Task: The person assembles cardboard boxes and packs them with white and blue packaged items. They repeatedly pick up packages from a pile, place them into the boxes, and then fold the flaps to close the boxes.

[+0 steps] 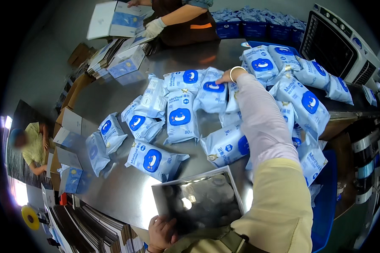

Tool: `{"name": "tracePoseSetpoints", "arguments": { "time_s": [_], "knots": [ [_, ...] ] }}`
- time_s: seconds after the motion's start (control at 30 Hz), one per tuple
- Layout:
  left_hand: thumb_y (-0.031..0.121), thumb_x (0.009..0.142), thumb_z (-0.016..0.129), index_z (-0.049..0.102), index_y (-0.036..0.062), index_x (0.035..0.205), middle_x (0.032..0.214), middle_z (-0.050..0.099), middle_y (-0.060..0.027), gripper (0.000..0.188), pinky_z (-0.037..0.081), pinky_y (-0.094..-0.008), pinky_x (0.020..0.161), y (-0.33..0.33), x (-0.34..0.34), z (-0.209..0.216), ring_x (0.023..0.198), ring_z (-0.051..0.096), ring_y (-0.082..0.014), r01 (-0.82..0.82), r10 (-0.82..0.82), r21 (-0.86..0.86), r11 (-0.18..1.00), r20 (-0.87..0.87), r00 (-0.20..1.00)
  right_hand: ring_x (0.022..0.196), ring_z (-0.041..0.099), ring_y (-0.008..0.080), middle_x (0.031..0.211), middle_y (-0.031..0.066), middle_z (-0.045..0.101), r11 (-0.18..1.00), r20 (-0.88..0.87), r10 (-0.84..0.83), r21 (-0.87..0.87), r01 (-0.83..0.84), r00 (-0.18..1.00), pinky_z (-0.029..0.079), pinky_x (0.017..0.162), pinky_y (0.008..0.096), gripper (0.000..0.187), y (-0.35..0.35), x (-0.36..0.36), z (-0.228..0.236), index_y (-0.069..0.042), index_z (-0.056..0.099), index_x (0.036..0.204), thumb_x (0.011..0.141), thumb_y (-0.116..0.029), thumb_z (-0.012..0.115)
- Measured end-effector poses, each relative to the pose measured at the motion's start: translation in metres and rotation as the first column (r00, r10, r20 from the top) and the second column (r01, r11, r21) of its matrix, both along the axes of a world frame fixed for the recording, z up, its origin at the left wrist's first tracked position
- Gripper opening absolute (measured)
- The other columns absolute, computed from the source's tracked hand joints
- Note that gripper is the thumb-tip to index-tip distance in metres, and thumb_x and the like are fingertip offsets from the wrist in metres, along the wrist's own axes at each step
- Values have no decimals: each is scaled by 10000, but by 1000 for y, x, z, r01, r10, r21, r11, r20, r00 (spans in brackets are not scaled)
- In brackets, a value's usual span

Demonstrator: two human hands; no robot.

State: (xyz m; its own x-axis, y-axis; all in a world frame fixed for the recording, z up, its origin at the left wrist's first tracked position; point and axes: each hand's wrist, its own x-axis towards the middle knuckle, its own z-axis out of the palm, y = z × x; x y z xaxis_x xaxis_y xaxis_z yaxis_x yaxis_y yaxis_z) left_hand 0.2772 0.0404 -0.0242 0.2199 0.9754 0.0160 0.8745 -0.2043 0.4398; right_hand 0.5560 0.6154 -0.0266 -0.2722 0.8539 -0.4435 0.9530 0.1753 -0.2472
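Note:
My right hand (231, 76), with a white bangle at the wrist, reaches across the steel table and grips the upper right edge of a pale blue pack of wipes (210, 98) with a dark blue lid label. That pack stands among several like it. Close to my body, my left hand (162, 232) has its fingers curled at the lower left edge of an open box (155, 195), whose inside looks dark and shiny. Just beyond the box lies another wipes pack (133, 157); a further one (173, 101) stands left of the gripped pack.
More packs pile up under my right forearm and in a blue crate (325, 211). Flattened cartons (101, 234) are stacked at the lower left. Across the steel table (114, 97), a co-worker's gloved hand (155, 28) handles a white carton (109, 19). Another person sits far left.

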Motion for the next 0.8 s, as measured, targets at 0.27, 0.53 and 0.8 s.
{"name": "tracePoseSetpoints", "arguments": {
  "time_s": [0.27, 0.53, 0.8],
  "knots": [
    [200, 594, 577, 645, -8, 1002, 886, 600, -213, 463, 484, -480, 822, -26, -55, -44, 929, 579, -416, 91, -92, 149, 985, 1, 996, 1178, 528, 323, 1238, 151, 587, 914, 20, 405, -3, -405, 914, 173, 1126, 511, 854, -195, 55, -4, -199, 506, 1328, 542, -356, 800],
    [110, 555, 531, 631, -53, 955, 756, 569, -172, 443, 521, -453, 744, 44, 12, -10, 907, 585, -421, 475, -500, 273, 837, 29, 865, 1116, 557, 300, 1131, 105, 637, 928, 175, 245, 244, -283, 954, 282, 1114, 428, 555, -429, 277, -2, -132, 633, 1138, 592, -60, 704],
    [71, 587, 539, 633, -3, 919, 761, 586, -153, 354, 517, -442, 724, 89, 142, -19, 909, 589, -384, 526, -578, 308, 793, 106, 809, 905, 632, 329, 973, 150, 668, 699, -422, 19, 654, 289, 907, 506, 806, 375, 234, -433, 220, 46, -53, 671, 975, 742, -60, 650]
  ]
}}
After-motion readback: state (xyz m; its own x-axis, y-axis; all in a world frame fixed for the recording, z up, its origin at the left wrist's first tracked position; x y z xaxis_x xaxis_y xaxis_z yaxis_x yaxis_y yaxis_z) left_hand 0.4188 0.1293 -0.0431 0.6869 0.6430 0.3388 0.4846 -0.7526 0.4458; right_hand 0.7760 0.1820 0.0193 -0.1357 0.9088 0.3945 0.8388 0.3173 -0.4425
